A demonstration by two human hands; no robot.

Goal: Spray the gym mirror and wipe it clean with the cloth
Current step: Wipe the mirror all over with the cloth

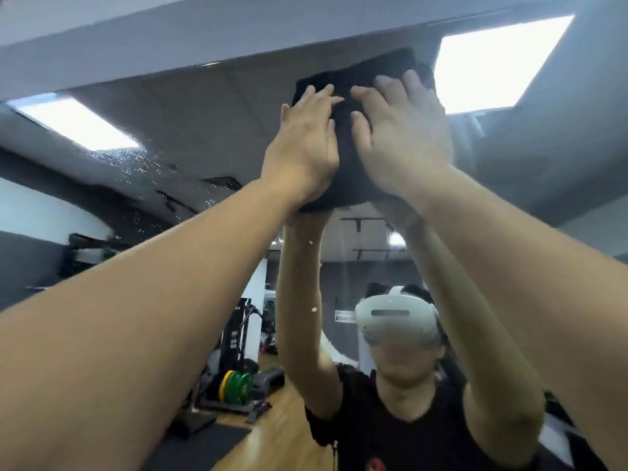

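My left hand (302, 144) and right hand (401, 137), fingers straight and lightly spread, press the black cloth (346, 130) flat against the mirror (204, 130) at twelve o'clock, droplets (142, 164) at nine.

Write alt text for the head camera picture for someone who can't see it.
Both hands, left hand and right hand, press a black cloth flat against the top of a gym mirror, fingers straight. Spray droplets cling to the glass left of the cloth. The mirror reflects the person with arms raised and weight plates on a wooden floor.
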